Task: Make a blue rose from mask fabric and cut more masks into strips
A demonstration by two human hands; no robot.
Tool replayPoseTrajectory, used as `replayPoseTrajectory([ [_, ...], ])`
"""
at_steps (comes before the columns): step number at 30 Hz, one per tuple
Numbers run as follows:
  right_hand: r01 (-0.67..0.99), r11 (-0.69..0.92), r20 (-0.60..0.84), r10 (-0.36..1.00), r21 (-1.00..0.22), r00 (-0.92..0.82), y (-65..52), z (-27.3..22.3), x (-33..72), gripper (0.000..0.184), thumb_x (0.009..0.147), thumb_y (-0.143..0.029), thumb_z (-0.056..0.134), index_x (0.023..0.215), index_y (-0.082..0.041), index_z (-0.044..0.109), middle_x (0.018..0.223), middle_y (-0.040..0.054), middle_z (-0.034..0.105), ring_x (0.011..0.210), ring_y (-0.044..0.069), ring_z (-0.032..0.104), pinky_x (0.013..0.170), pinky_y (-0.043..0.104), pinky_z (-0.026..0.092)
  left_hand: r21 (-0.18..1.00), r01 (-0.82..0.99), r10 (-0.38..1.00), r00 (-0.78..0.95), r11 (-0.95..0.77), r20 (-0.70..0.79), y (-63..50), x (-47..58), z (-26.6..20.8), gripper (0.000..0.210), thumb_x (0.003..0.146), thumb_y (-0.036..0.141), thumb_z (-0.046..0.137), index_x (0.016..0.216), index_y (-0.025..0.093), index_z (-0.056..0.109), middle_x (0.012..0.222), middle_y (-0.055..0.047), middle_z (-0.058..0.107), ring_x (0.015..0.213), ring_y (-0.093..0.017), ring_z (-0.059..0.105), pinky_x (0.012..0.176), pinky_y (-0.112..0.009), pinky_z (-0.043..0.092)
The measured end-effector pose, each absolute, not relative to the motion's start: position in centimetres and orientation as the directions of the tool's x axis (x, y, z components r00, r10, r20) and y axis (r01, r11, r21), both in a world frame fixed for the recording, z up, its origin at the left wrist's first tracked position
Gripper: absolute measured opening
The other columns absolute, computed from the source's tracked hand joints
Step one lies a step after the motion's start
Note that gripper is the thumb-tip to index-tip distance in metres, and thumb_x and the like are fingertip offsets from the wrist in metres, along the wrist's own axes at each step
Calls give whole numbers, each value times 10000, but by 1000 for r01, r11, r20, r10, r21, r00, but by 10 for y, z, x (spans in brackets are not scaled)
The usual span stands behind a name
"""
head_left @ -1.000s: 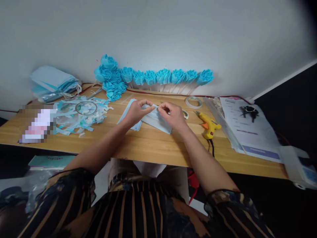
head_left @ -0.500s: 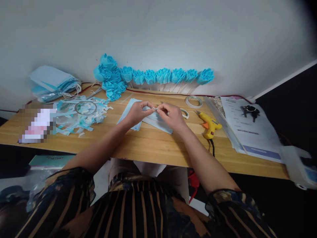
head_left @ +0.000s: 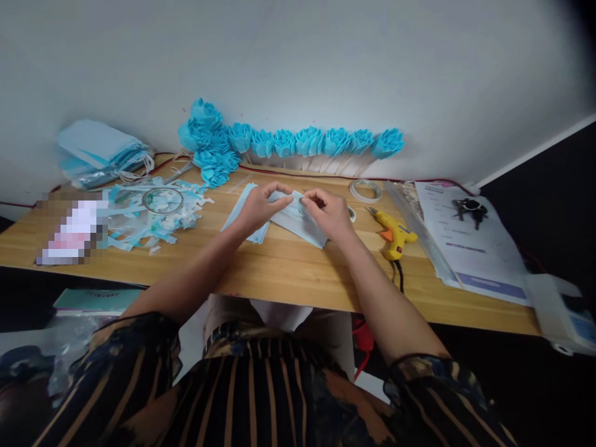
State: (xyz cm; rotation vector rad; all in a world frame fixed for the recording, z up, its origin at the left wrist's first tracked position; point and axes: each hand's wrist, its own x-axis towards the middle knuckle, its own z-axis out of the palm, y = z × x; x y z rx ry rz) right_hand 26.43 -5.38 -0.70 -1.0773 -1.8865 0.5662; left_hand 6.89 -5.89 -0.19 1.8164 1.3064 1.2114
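My left hand [head_left: 261,210] is over the light blue folded masks, its thumb and index finger curved towards each other with a small gap at the tips. Close by on the right, my right hand [head_left: 329,214] has its thumb and fingers pinched together; whatever is between them is too small to make out. Under my left hand lies a light blue mask [head_left: 238,208], and a second pale blue mask [head_left: 302,226] lies slanted below my right hand. Partly hidden behind my right hand is a white-rimmed tape roll or handle [head_left: 352,213].
Blue fabric flowers [head_left: 309,141] line the wall. At left are stacked masks [head_left: 100,146], blue scraps [head_left: 139,239] with a ring [head_left: 162,200], and a pixelated item [head_left: 72,233]. To the right are clear tape [head_left: 365,191], a yellow glue gun [head_left: 393,236], paper [head_left: 465,230] and keys [head_left: 470,208].
My fingertips, earlier together around a small pale piece, have drawn slightly apart. My left thumb and index finger have parted, and my right hand has shifted a little to the right.
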Motion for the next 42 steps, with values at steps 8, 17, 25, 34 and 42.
replayPoseTrajectory([
  [8, 413, 500, 414, 865, -761, -284, -54, -8, 264, 237, 860, -415, 615, 868, -199, 713, 719, 1, 659, 636, 138, 524, 617, 275, 386, 889, 345, 953, 80, -303, 293, -55, 67, -7, 168, 779, 333, 682, 832, 180, 725, 849, -26, 740, 791, -167, 633, 762, -289, 486],
  [17, 428, 525, 434, 850, -735, -298, -56, -8, 263, 161, 865, -327, 587, 824, -200, 678, 707, -4, 640, 645, 138, 535, 649, 280, 400, 898, 326, 955, 85, -296, 284, -57, 68, -6, 190, 761, 370, 739, 841, 198, 743, 890, -25, 757, 879, -201, 675, 828, -305, 510],
  [25, 463, 540, 432, 841, -703, -325, -57, -7, 261, 171, 879, -327, 603, 791, -194, 663, 714, 0, 658, 645, 134, 526, 649, 278, 371, 876, 379, 954, 113, -300, 278, -61, 69, -5, 203, 770, 383, 707, 809, 184, 712, 829, -12, 734, 838, -190, 652, 779, -286, 483],
  [34, 487, 611, 511, 791, -624, -337, -59, -8, 259, 142, 878, -274, 592, 782, -197, 662, 726, 12, 648, 676, 148, 534, 678, 286, 376, 861, 364, 934, 174, -356, 313, -60, 69, -5, 197, 762, 376, 712, 769, 180, 692, 819, -19, 738, 852, -194, 654, 810, -294, 479],
  [42, 418, 471, 393, 881, -777, -262, -55, -5, 260, 169, 838, -352, 647, 811, -192, 697, 683, -11, 631, 636, 131, 502, 621, 267, 371, 840, 418, 933, 60, -345, 354, -58, 66, -4, 184, 776, 359, 711, 804, 177, 708, 787, -6, 703, 776, -168, 610, 747, -280, 449],
])
